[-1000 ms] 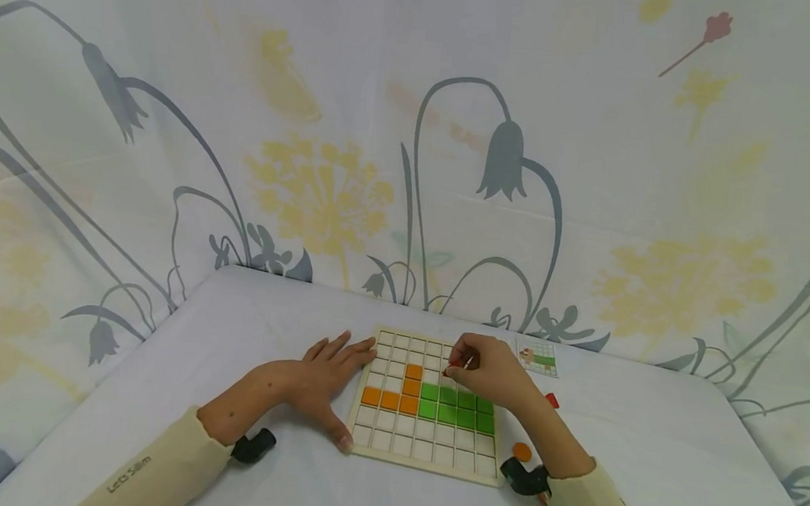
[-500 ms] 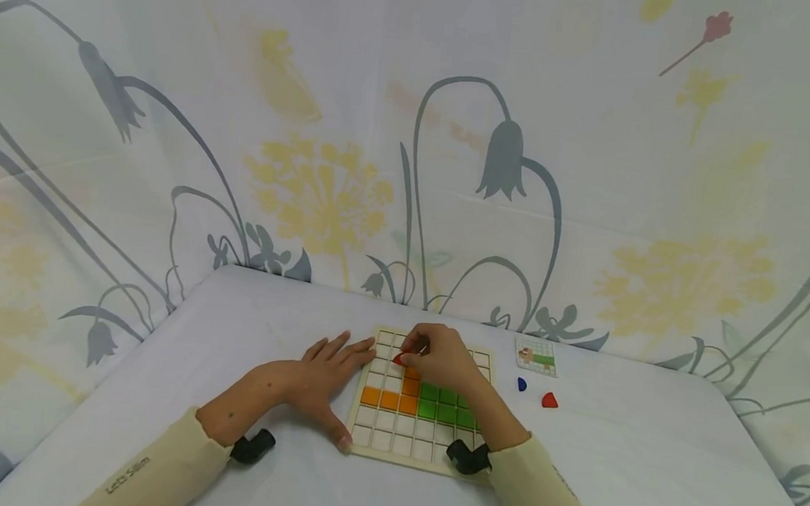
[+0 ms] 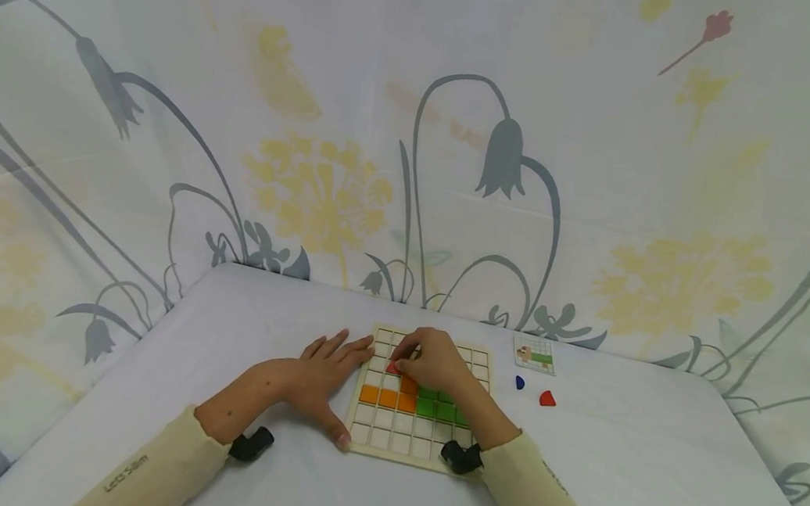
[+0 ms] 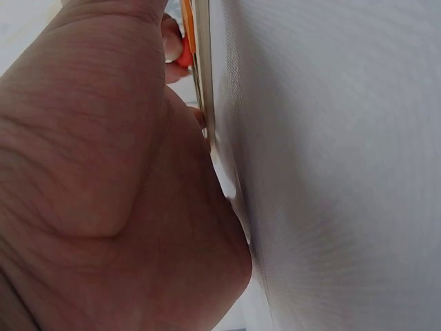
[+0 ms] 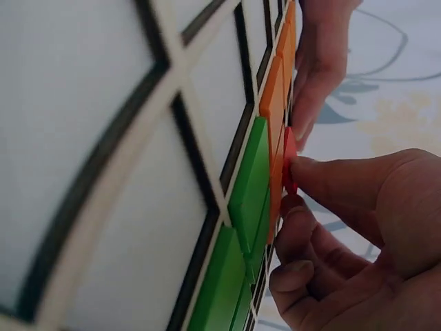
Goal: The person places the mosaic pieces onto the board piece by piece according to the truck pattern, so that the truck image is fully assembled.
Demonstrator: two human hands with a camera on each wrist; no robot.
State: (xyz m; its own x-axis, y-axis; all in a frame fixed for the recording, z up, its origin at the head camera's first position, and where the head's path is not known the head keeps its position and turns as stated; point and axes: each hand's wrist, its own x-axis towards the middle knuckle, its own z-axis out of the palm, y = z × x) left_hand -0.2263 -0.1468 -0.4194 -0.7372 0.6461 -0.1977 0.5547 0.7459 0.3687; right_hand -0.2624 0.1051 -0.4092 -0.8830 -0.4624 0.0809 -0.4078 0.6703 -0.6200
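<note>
On the white table, two hands work at a wooden grid board (image 3: pixel 411 443).

From the left: the left hand (image 3: pixel 326 377) lies flat on the table with straight, spread fingers, its thumb and fingertips against the board's left edge, so it steadies the board. Next, the right hand (image 3: pixel 436 362) bends over the upper cells with curled fingers and pinches a small red piece (image 3: pixel 393 368) between thumb and fingertip, low over the cell just beside the orange tiles (image 3: pixel 388 398); the green tiles (image 3: pixel 436 409) lie further right. I judge it is best to hold the piece level with the cell, lower it gently and keep the left hand pressing.
</note>
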